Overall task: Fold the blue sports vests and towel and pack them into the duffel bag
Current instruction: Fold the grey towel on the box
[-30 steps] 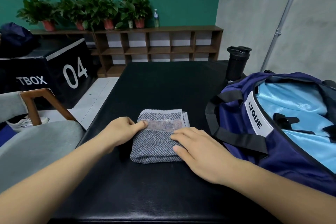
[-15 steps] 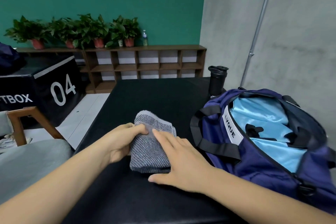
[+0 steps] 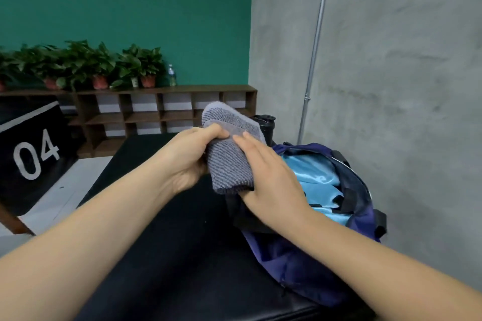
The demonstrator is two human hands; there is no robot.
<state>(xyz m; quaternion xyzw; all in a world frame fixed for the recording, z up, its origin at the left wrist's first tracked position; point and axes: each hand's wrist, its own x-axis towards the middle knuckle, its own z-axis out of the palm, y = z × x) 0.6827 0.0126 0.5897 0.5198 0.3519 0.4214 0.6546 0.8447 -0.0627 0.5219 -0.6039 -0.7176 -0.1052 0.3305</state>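
Note:
A folded grey-blue towel [image 3: 229,156] is lifted off the black table [image 3: 161,242], held between both hands. My left hand [image 3: 190,159] grips its left side with fingers curled over the top edge. My right hand [image 3: 266,172] lies against its right face with straight fingers; its thumb is hidden behind the towel. Just right of the towel stands the navy duffel bag [image 3: 313,255], open, with light blue vests [image 3: 313,177] folded inside.
A black bottle [image 3: 266,125] stands on the table behind the towel. A wooden shelf unit [image 3: 156,112] with potted plants [image 3: 99,65] runs along the green wall. A black box marked 04 [image 3: 31,154] is at left. A metal pole [image 3: 314,47] leans on the grey wall.
The towel has been picked up from the table and carried up and right, toward the bag's opening. My view has swung right and up.

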